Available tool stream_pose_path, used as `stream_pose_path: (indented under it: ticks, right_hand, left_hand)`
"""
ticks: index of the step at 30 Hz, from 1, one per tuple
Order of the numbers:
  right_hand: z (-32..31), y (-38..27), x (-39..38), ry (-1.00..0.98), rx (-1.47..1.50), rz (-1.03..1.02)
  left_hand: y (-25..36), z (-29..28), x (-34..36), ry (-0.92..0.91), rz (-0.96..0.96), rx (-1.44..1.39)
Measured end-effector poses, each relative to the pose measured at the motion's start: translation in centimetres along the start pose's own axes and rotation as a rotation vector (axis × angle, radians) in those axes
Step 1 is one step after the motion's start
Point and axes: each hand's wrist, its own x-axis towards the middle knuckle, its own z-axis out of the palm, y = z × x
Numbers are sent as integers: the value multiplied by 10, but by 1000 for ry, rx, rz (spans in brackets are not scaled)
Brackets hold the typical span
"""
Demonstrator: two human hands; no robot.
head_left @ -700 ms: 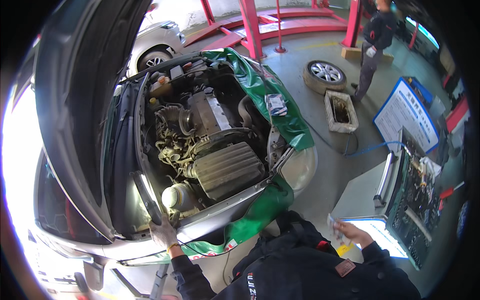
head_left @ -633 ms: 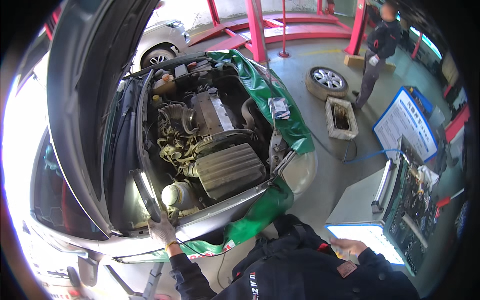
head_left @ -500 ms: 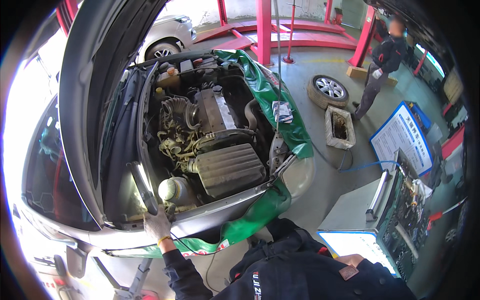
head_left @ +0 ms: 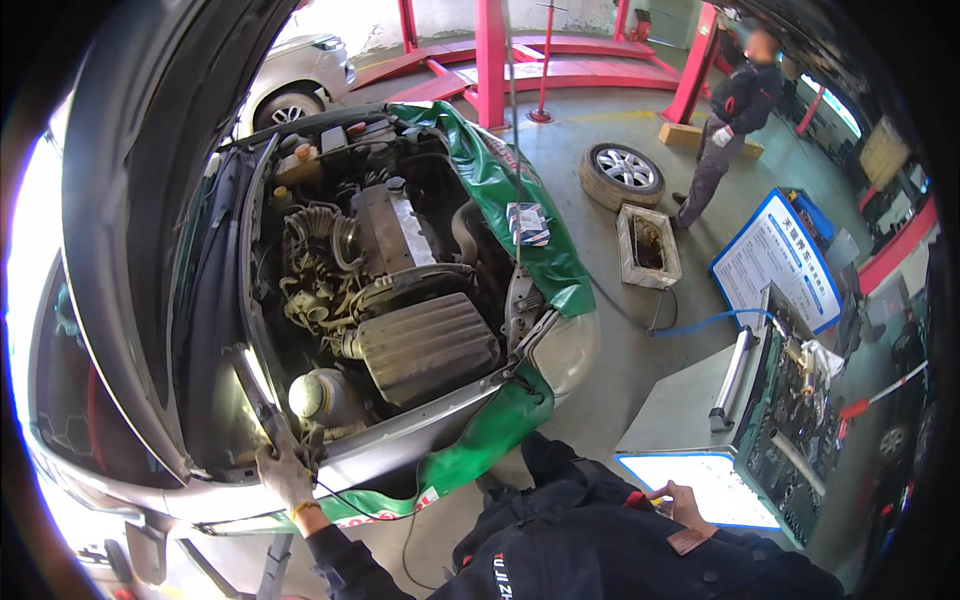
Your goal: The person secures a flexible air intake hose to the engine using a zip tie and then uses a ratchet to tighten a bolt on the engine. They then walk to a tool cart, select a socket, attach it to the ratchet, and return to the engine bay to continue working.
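My left hand [head_left: 285,475], in a pale work glove, is closed around the lower end of a slim, lit work light [head_left: 258,398]. The light leans at the near left corner of the open engine bay, next to a round pale reservoir [head_left: 312,397]. A thin dark cable trails from near this hand over the fender. My right hand [head_left: 684,506], bare, is in front of my jacket at the right. Its fingers are pinched together on something small that I cannot make out. The ribbed air filter box [head_left: 428,348] and the engine cover [head_left: 385,232] lie beyond the reservoir.
Green fender covers [head_left: 493,440] drape the car's edge, with a small packet [head_left: 528,224] on the far one. A tool cart [head_left: 690,390] stands at right. A wheel [head_left: 622,175], a crate [head_left: 648,245], a sign board [head_left: 778,262] and a standing co-worker [head_left: 735,110] are farther off.
The whole view has shifted, so the car sits farther left. My right hand has come more into view with its fingers pinched. My left hand keeps its hold on the work light.
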Motion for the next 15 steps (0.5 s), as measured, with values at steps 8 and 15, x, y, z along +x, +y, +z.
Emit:
stream_pose_path:
  ticks: [8,15]
  right_hand:
    - [60,37,125,121,-627,13]
    - [88,-166,217,-145,-666,-353]
  left_hand:
    - [21,-38,12,143,-194,-676]
    - [187,-73,-66,0,-102,-1006]
